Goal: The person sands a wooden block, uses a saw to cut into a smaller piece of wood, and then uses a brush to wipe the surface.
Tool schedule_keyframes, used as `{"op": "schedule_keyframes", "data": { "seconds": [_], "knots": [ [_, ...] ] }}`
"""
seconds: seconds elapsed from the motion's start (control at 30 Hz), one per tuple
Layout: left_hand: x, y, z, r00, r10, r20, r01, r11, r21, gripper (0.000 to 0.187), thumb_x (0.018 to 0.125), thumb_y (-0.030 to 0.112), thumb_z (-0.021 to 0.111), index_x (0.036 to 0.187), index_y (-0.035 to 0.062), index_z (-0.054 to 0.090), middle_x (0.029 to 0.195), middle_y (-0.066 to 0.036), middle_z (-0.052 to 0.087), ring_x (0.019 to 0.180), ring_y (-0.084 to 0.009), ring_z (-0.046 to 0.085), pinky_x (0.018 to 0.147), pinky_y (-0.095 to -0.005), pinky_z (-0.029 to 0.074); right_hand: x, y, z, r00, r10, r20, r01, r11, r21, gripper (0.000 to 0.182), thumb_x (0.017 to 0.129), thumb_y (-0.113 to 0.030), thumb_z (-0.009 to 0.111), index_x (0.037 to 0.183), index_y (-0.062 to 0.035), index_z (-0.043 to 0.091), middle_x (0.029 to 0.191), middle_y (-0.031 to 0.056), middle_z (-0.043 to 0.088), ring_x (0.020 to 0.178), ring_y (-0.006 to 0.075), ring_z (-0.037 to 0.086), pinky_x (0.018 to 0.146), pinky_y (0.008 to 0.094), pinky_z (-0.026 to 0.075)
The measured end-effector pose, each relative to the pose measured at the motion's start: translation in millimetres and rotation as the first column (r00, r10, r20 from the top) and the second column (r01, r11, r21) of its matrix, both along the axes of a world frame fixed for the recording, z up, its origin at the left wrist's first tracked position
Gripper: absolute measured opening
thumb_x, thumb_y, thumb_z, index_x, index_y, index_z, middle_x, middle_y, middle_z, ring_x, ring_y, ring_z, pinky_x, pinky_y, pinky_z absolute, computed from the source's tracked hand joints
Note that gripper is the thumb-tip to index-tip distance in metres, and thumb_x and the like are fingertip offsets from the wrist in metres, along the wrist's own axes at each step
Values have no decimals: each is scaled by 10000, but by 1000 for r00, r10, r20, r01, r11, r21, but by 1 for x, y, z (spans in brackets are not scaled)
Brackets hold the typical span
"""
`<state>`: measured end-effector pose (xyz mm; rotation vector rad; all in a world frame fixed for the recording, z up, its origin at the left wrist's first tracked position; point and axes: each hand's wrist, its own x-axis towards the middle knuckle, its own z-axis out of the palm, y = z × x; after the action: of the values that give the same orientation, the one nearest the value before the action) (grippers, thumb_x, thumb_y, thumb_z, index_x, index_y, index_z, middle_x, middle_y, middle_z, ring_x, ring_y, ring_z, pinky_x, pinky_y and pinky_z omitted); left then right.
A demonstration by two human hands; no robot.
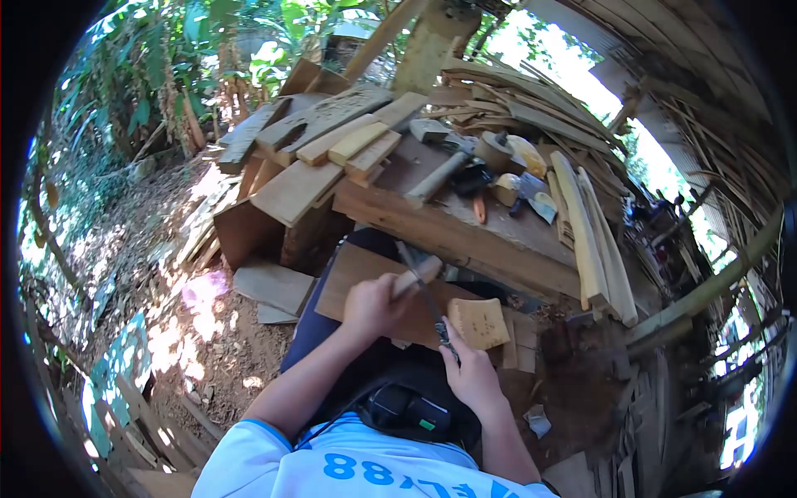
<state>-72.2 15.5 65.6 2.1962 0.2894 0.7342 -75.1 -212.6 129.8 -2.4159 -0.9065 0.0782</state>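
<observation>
Head view | left hand clenched on knife handle | right hand pinching wood block | carving underway; next stroke needs firm bracing.

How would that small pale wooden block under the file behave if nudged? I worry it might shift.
The small pale wooden block looks stiff and probably light, being thin. Lying flat, it seems unlikely to roll or tip. It may slide, though the right hand beside it appears to steady it.

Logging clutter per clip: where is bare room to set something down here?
Bare wood shows on the workbench front, between the hammer and the long slats. The board left of the left hand is also free. The bench's back, with stacked planks, is crowded.
</observation>
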Motion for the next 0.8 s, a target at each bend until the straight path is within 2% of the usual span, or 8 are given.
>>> {"op": "schedule_keyframes", "data": {
  "seconds": [0.03,0.07,0.13,0.17,0.27,0.37,0.47,0.8],
  "knots": [
    [1,4,0,1000,29,11,-30,999,44,308,909,384,739,947,80,708,751,-198,707,706,-413,703,638,-510,563,-5,-6,0,1000,-18,-7,18,1000,3,519,1039,-233,599,1543,-185,484,858,286,699,851,464,704,737,530,558],
    [0,5,0,999,31,37,-32,999,42,300,905,374,743,980,84,723,779,-195,715,748,-407,711,659,-510,565,-9,-11,-2,998,-59,2,59,998,3,519,1039,-233,599,1543,-185,484,858,286,699,851,464,704,737,530,558],
    [0,5,-5,996,-7,90,-1,995,95,304,898,332,746,1053,70,724,875,-191,743,841,-414,715,828,-505,569,-14,-25,-11,993,-36,-112,39,999,26,539,1040,-242,594,1559,-193,457,857,286,697,839,459,705,729,523,562],
    [1,3,-9,991,-10,135,-4,994,105,326,889,316,754,1088,60,718,902,-195,748,859,-418,714,866,-498,566,-15,-30,-25,997,-19,-75,24,998,56,548,1043,-252,589,1567,-193,442,852,285,697,824,457,705,719,526,559],
    [5,5,-13,982,-50,183,32,994,100,261,865,221,784,1045,44,720,926,-200,738,894,-425,700,809,-481,563,-13,-32,-41,999,8,-46,-5,997,77,587,1052,-274,572,1599,-193,378,840,277,699,783,453,704,691,532,548],
    [5,4,-8,983,-81,165,75,996,45,244,879,205,779,1038,33,710,923,-201,729,887,-426,694,783,-475,558,-16,-27,-27,989,-21,-147,23,1000,12,614,1060,-255,549,1624,-181,317,851,272,701,774,437,702,694,520,548],
    [4,6,-6,985,-69,155,62,997,47,247,889,208,776,1032,23,700,918,-207,726,884,-427,692,776,-480,550,-18,-24,-23,976,-13,-216,14,1000,5,605,1063,-249,539,1623,-174,322,847,267,703,765,430,703,700,515,551],
    [3,5,-4,988,-87,130,79,995,67,284,894,236,782,1043,12,692,935,-213,720,882,-422,693,785,-484,537,-21,-27,-17,973,-5,-232,8,1000,9,586,1064,-237,534,1612,-143,349,860,260,713,769,426,704,715,515,552]
  ]
}}
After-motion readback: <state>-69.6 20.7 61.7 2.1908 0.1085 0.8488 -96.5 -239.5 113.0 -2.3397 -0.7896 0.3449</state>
